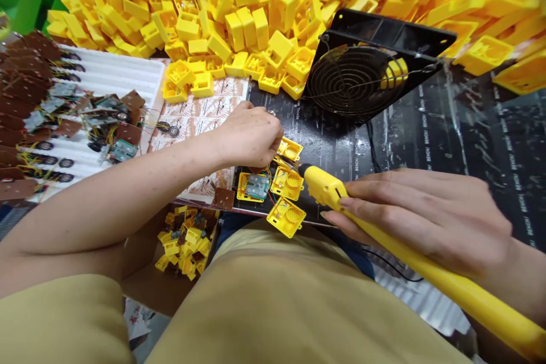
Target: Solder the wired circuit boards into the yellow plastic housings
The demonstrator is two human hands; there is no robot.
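My right hand (pixel 420 216) is wrapped round a yellow soldering iron (pixel 324 189), whose tip points left at a small yellow plastic housing (pixel 290 150). My left hand (pixel 251 135) is curled over that housing, fingers closed on or just beside it; what they pinch is hidden. Close below lie an open yellow housing with a green circuit board (pixel 255 186) and red wires, and two more yellow housings (pixel 286 182) (pixel 286 217), all at the near edge of the black work mat (pixel 426 131).
A huge heap of yellow housings (pixel 264 5) fills the back. A black fan (pixel 362 77) stands tilted behind the work spot. Left, a white tray (pixel 106 77) carries brown circuit boards with wires and speakers. A box of assembled yellow parts (pixel 185 239) sits below the table edge.
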